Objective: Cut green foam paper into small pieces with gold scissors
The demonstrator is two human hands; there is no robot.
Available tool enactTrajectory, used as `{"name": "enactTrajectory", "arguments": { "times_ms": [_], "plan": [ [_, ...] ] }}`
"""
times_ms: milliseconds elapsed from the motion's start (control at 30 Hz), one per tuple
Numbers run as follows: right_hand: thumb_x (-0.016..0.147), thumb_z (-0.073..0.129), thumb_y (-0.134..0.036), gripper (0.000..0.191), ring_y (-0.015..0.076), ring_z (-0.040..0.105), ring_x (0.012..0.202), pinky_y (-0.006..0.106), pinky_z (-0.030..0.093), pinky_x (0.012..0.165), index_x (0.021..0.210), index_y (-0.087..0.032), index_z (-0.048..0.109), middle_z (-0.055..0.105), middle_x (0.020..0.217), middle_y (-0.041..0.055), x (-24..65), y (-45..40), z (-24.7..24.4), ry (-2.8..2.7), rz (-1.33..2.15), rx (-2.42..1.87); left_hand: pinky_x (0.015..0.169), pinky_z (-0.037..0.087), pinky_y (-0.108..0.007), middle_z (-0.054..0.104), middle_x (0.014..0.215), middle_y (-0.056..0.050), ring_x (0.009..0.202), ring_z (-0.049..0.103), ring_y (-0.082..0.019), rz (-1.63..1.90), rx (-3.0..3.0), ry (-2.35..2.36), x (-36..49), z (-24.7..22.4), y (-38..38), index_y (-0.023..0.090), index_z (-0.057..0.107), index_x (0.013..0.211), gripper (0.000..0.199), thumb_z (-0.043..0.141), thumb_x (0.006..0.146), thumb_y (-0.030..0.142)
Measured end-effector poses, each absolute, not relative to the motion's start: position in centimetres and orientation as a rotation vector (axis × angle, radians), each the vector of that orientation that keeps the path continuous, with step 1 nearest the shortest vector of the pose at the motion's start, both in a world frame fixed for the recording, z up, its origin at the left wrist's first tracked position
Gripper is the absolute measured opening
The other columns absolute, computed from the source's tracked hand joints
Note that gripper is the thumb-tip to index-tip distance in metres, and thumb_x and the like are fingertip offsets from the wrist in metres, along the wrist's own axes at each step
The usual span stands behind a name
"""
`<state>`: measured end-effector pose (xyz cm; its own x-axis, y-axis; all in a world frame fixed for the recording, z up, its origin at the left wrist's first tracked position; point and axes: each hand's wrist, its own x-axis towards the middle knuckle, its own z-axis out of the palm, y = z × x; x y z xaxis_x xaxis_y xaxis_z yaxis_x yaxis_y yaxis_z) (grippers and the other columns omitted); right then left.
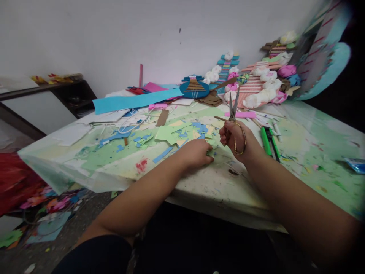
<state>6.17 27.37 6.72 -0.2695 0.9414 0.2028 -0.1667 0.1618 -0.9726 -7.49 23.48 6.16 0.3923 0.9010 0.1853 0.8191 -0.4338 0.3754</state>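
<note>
My right hand (241,140) is wrapped round a pair of scissors (233,108), raised above the table with the blades pointing up and slightly apart. The scissors' handles have a gold-and-dark pattern. My left hand (199,154) lies low over the near part of the table, thumb and fingers apart, right by the green, blue and cream paper scraps (182,132). A small green scrap shows at its fingertips; whether it touches them I cannot tell. A thin brown strip (219,118) shows just beyond my right hand.
A green box cutter (268,142) lies beside my right forearm. At the back are a long blue paper strip (137,101), a dark-blue instrument-shaped craft (194,88) and striped crafts with paper flowers (261,82). White cord (125,125) loops at left. Scraps (54,213) litter the floor.
</note>
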Motion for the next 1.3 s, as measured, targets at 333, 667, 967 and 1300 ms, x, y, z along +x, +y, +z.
{"name": "enactTrajectory", "arguments": {
  "times_ms": [333, 667, 967, 1300],
  "plan": [
    [0.066, 0.051, -0.041, 0.025, 0.0058, 0.039, 0.047, 0.02, 0.03, 0.042, 0.069, -0.019, 0.039, 0.045, 0.06, -0.0035, 6.25, 27.71, 6.64, -1.385, 1.246, -0.848, 0.069, 0.035, -0.029, 0.054, 0.074, -0.005, 0.073, 0.048, -0.017, 0.619, 2.493, 1.593, -7.56, 6.32, 23.74, 0.019, 0.059, 0.079, 0.021, 0.054, 0.061, 0.029],
    [0.062, 0.053, -0.043, 0.028, 0.0076, 0.037, 0.049, 0.022, 0.029, 0.045, 0.07, -0.02, 0.041, 0.044, 0.058, -0.0039, 6.28, 27.71, 6.17, -1.607, 0.983, -1.047, 0.057, 0.035, -0.024, 0.058, 0.073, -0.001, 0.064, 0.049, -0.013, 0.472, 2.378, 1.676, -7.72, 6.59, 23.61, 0.019, 0.057, 0.077, 0.02, 0.048, 0.065, 0.032],
    [0.063, 0.051, -0.044, 0.028, 0.0084, 0.036, 0.05, 0.023, 0.029, 0.045, 0.07, -0.019, 0.041, 0.043, 0.058, -0.0028, 6.42, 27.95, 6.19, -1.639, 0.927, -1.118, 0.056, 0.033, -0.023, 0.059, 0.077, -0.003, 0.065, 0.05, -0.013, 0.228, 2.522, 1.463, -8.07, 6.87, 23.58, 0.018, 0.059, 0.084, 0.027, 0.048, 0.063, 0.03],
    [0.062, 0.051, -0.045, 0.028, 0.0089, 0.037, 0.051, 0.024, 0.03, 0.046, 0.068, -0.019, 0.042, 0.043, 0.059, -0.0024, 6.58, 27.91, 6.38, -1.658, 0.891, -1.118, 0.059, 0.034, -0.025, 0.059, 0.071, -0.003, 0.065, 0.049, -0.014, 0.453, 2.516, 1.589, -8.16, 6.67, 23.84, 0.018, 0.059, 0.071, 0.022, 0.04, 0.069, 0.028]
  ]
}}
